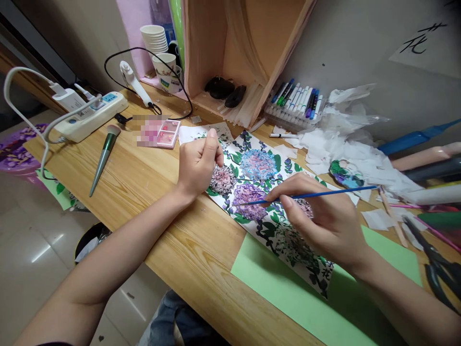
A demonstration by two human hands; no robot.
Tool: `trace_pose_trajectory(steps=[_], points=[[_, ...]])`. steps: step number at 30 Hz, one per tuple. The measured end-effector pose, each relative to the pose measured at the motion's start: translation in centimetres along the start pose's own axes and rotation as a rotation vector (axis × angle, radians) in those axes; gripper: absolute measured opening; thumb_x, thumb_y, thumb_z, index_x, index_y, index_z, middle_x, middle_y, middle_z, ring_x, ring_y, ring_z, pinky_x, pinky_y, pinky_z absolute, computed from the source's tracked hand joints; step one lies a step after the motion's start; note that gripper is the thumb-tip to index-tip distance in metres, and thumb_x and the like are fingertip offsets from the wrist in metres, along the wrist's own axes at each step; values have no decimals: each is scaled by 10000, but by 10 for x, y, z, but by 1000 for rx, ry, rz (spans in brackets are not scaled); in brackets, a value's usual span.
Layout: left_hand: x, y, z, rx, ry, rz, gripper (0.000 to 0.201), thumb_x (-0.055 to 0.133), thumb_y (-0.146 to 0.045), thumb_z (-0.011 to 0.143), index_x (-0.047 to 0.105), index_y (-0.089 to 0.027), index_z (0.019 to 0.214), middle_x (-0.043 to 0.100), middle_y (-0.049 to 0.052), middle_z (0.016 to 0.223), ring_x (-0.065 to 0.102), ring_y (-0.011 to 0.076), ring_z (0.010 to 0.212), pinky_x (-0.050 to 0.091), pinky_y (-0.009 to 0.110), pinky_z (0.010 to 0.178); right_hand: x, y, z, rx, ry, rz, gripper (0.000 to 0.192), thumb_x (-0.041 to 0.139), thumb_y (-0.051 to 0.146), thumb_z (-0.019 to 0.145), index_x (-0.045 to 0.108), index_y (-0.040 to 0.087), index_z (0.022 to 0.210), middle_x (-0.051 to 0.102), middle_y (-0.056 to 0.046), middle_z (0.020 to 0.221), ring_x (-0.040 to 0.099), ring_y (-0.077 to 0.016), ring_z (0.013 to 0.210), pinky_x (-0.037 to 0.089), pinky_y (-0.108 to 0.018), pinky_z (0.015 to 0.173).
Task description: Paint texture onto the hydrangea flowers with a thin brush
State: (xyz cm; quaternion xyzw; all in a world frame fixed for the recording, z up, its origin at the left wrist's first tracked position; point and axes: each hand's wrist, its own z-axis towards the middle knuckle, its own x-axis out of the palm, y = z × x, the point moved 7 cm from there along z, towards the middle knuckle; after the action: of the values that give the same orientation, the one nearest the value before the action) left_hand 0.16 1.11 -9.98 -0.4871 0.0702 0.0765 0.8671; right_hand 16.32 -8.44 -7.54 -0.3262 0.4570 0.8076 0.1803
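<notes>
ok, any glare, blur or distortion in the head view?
Head view: bright glare streaks on the floor; a pixelated block at the pink case; dark upper-left corner; wide-angle stretch toward the edges, scissors a bit soft at right; left hand, right hand and blue paintbrush fairly sharp.

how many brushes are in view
2: the thin blue-handled paintbrush in the right hand, and the green-handled makeup brush with pinkish bristles on the light wooden tabletop. Others may be hidden.
</notes>
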Motion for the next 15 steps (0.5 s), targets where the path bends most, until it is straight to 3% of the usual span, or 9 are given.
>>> trace_pose_trajectory(steps=[8, 15], points=[[2, -2, -1, 5, 20, 46, 577, 360, -518, 905, 520, -202, 450, 488, -17, 417, 448, 76, 417, 367, 263, 485, 19, 12, -5, -136, 53, -16, 155, 483, 88, 829, 586, 185, 893, 648, -29, 760, 552, -141, 710, 466, -271, 616], [2, -1, -1, 16, 20, 31, 584, 362, -535, 899, 523, -200, 449, 481, -15, 412, 454, 73, 421, 364, 254, 479, 15, 10, -5, -118, 35, -24, 156, 486, 82, 825, 591, 185, 877, 641, -33, 751, 553, -141, 712, 473, -276, 619]])
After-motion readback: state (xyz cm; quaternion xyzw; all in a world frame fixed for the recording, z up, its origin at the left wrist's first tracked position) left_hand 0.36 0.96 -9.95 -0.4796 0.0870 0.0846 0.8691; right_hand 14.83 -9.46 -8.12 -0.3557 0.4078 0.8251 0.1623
